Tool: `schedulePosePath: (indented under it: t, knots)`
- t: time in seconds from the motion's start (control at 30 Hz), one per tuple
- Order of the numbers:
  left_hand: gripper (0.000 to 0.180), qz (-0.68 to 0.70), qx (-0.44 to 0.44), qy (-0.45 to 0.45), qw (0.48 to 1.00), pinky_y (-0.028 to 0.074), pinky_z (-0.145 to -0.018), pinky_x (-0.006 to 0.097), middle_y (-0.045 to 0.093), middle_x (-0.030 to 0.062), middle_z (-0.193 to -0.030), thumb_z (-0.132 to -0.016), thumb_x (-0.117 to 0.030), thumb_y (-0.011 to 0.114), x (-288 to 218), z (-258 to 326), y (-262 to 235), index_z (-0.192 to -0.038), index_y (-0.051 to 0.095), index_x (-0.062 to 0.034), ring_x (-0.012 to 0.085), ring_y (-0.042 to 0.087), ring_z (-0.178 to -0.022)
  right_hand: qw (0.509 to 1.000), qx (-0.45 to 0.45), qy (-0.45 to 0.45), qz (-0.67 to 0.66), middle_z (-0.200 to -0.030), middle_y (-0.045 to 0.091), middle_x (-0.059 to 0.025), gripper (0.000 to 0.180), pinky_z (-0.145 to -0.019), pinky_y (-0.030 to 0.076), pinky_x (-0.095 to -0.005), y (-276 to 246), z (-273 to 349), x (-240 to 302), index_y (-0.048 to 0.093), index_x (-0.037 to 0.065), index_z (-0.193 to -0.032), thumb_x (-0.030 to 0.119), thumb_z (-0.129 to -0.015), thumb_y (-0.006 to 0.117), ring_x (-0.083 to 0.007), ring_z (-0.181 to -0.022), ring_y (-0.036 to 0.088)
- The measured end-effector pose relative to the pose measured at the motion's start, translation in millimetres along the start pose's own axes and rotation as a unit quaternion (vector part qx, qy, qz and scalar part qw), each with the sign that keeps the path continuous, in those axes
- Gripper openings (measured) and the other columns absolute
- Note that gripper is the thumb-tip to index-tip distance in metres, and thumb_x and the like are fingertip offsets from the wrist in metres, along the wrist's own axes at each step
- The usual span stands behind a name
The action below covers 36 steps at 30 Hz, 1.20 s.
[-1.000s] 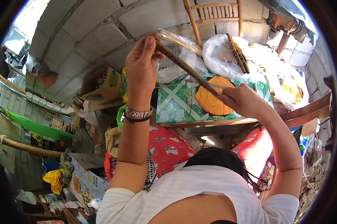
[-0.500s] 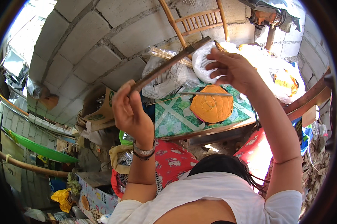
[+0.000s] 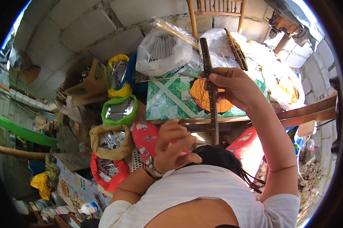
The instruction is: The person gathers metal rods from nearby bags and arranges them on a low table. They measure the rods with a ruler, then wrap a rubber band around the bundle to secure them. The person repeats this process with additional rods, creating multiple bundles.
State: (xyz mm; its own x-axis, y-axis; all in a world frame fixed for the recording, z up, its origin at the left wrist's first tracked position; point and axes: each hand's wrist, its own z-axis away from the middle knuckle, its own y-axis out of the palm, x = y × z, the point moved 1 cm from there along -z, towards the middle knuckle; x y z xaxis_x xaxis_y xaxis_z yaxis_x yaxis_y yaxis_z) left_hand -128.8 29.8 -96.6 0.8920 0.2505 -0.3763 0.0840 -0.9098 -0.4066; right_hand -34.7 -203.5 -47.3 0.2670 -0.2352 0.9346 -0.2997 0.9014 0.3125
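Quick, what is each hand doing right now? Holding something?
Left hand: curled by the chest, holding nothing I can see.
Right hand: closed on a long dark stick, held upright.

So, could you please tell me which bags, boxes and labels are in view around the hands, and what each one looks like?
Clear plastic bag: upper middle, bulging, holding thin grey sticks, with a small dark printed label.
Cardboard box: upper left, brown, tilted open, with a green oval mark.
Yellow bag: right of the box, holding grey sticks.
Green bag: below the yellow one.
Red bag: lower left.
Small bottle: bottom left, white with a blue label.
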Motion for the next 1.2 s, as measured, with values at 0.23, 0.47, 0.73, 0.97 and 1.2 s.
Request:
schedulePosePath:
  t: [0.23, 0.47, 0.73, 0.97, 1.2]
  knots:
    - [0.041, 0.233, -0.185, -0.405, 0.864, 0.048, -0.087, 0.029, 0.066, 0.0065, -0.108, -0.101, -0.036, 0.062, 57.1, -45.3, 1.7, -0.119, 0.065, 0.0003, 0.0129, 0.062, -0.096, 0.989, -0.001, 0.101, 0.112, -0.082, 0.068, -0.003, 0.032, -0.054, 0.049, -0.0233, 29.4, 9.3, -3.9, 0.07, -0.004, -0.11, 0.023, -0.094, 0.072, -0.0084, -0.064, 0.062]
    - [0.047, 0.388, -0.225, -0.47, 0.76, 0.042, -0.072, 0.022, 0.063, -0.0008, -0.087, -0.102, -0.044, 0.058, 72.0, -38.2, 26.9, -0.115, 0.068, 0.0001, 0.0076, 0.056, -0.079, 0.966, -0.018, 0.043, 0.255, -0.075, 0.066, -0.0023, 0.035, -0.053, 0.049, -0.0234, 61.9, -3.6, -34.0, 0.071, -0.006, -0.107, 0.025, -0.09, 0.075, -0.0078, -0.059, 0.059]
    - [0.051, 0.4, -0.282, -0.536, 0.688, 0.036, -0.059, 0.019, 0.053, -0.0025, -0.074, -0.101, -0.048, 0.059, 90.9, 8.0, 33.8, -0.108, 0.069, 0.0013, 0.0058, 0.046, -0.066, 0.726, -0.164, -0.101, 0.661, -0.089, 0.072, -0.0117, 0.022, -0.073, 0.056, -0.0399, -36.3, -69.2, -63.7, 0.072, 0.004, -0.107, 0.019, -0.09, 0.069, -0.0306, -0.08, 0.069]
    - [0.053, 0.37, -0.264, -0.587, 0.67, 0.045, -0.067, 0.023, 0.053, -0.0019, -0.074, -0.103, -0.047, 0.053, 75.8, 40.3, 44.6, -0.109, 0.067, 0.0034, 0.0089, 0.051, -0.067, 0.58, -0.147, -0.068, 0.799, -0.102, 0.069, -0.0124, 0.011, -0.088, 0.056, -0.0451, -88.4, -91.6, -106.7, 0.069, 0.004, -0.093, 0.01, -0.088, 0.061, -0.0309, -0.11, 0.061]
    - [0.05, 0.392, -0.266, -0.608, 0.638, 0.046, -0.073, 0.027, 0.052, -0.0009, -0.079, -0.105, -0.044, 0.051, 49.7, 64.4, 46.4, -0.113, 0.064, 0.0034, 0.0103, 0.051, -0.069, 0.591, -0.142, -0.055, 0.792, -0.098, 0.07, -0.0178, 0.018, -0.084, 0.056, -0.0451, -77.6, -78.5, -62.2, 0.069, 0.0, -0.097, 0.013, -0.089, 0.061, -0.0358, -0.089, 0.069]
